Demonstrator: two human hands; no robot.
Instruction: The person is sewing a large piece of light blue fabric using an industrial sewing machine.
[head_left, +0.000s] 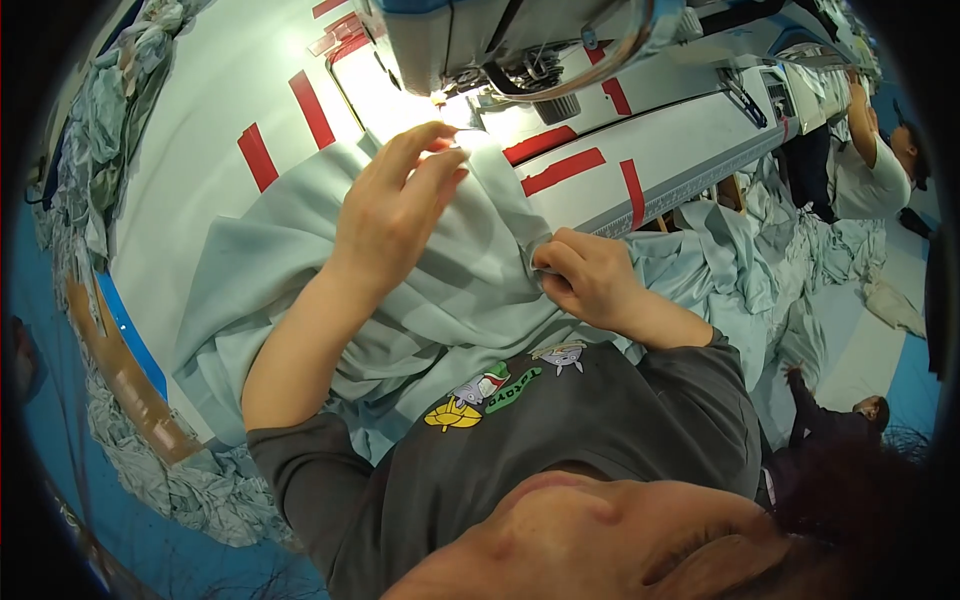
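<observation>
A large piece of pale green fabric [300,225] lies in loose folds over the white sewing table and down toward my lap. Just in front of the lit needle area of a sewing machine [415,45], my left hand [390,205] is raised over the cloth. Its thumb and fingertips are drawn together; what they pinch, if anything, is too small to make out. My right hand [595,278] grips the fabric's edge near the table's front, fingers curled round it. Between both hands the cloth runs in a fairly smooth strip up toward the needle.
Red tape strips [563,170] mark the white tabletop [215,170]. A ruler strip [690,185] runs along its front edge. More pale green cloth is heaped at the far left [130,110] and the right [710,260]. Other people [870,160] are at the right.
</observation>
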